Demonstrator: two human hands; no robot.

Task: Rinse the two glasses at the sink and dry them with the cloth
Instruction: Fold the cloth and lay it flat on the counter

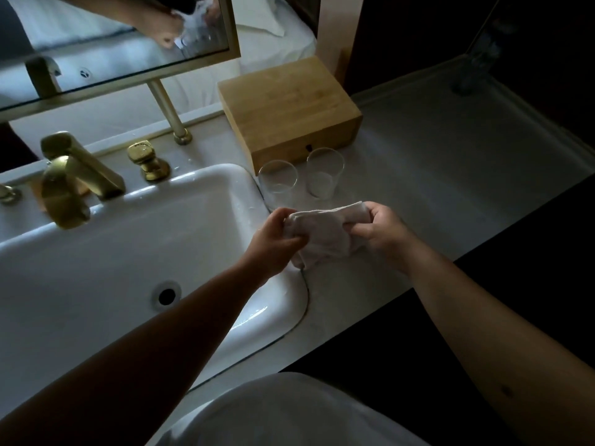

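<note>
The two glasses stand upright on the worktop (450, 175), the left glass (277, 181) hard by the corner of the sink (128, 252) and the right glass (325, 173) just beside it, both directly in front of the wooden box (286, 114); that spot probably keeps them clear of the basin yet within easy reach; whether they are wet or already dried cannot be told. Nearer the person, the cloth (322, 235) is bunched between both hands above the sink's edge; the left hand (273, 239) pinches one end with curled fingers and the right hand (383, 230) grips the other, seemingly to gather or refold it; the brass tap (74, 181) runs no visible water, so the rinsing looks finished.
</note>
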